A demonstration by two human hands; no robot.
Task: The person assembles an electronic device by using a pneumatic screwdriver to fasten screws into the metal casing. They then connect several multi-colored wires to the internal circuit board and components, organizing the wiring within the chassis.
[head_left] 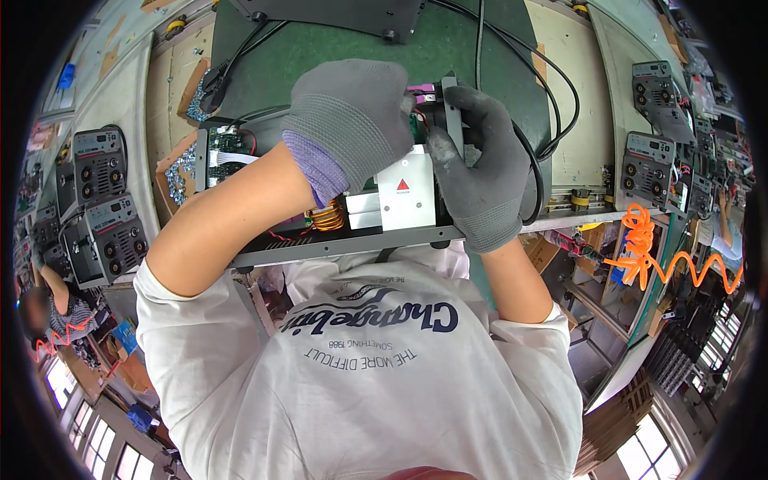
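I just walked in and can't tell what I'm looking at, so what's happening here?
Someone is handling an open electrical unit at the near edge of a green work surface. The grey-gloved right hand has thumb and fingers around its grey end panel. The gloved left hand is beside a purple part, fingertips hidden. A circuit board and copper coil lie exposed.

From afar, I see bright paned windows (652, 454) toward both lower corners and a green workbench top (472, 56).
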